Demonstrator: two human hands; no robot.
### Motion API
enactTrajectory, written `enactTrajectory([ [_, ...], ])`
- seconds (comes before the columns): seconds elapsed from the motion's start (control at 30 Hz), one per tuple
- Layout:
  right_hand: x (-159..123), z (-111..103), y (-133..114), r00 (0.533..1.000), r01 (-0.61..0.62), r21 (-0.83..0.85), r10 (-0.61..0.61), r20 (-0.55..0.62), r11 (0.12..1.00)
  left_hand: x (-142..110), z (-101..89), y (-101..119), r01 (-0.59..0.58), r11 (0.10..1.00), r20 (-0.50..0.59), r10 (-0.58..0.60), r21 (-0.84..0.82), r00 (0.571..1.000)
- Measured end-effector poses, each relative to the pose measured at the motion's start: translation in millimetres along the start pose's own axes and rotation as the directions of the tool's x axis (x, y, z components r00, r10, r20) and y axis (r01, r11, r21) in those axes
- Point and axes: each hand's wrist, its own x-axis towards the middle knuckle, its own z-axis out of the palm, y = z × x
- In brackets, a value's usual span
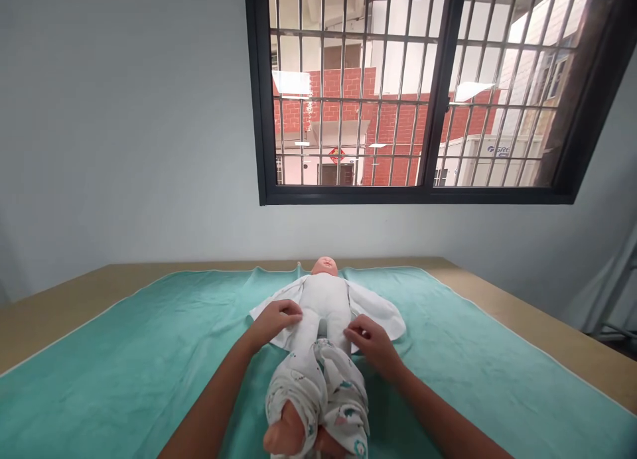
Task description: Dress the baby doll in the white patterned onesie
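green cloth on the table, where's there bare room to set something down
Left of the left hand and forearm, green cloth lies bare out to its edge; likewise right of the right hand and forearm. The middle is crowded with the doll, the white fabric and the patterned trousers.

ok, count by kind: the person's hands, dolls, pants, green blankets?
Left hand plus right hand: 2
Doll: 1
Pants: 1
Green blanket: 1
Total: 5
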Motion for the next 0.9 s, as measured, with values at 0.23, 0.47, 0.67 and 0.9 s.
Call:
enactTrajectory([
  [0.23,-9.7,3.1,-38.6,0.929,0.145,-0.080,-0.107,0.355,0.986,-17.5,-3.3,56.9,-0.250,0.936,0.647,0.031,0.249,0.761],
  [0.47,-7.1,-9.2,-73.2,0.790,0.185,-0.083,-0.098,0.605,0.979,-25.7,11.7,71.5,-0.354,0.838,0.729,-0.073,0.415,0.681],
  [0.67,-3.5,-9.2,-79.9,0.830,0.134,-0.128,-0.041,0.557,0.983,-34.4,18.0,86.6,-0.397,0.743,0.710,-0.146,0.538,0.689],
  [0.9,-3.7,-11.1,-72.7,0.741,0.198,-0.097,-0.084,0.666,0.975,-28.3,13.7,73.0,-0.391,0.834,0.724,-0.015,0.390,0.689],
])
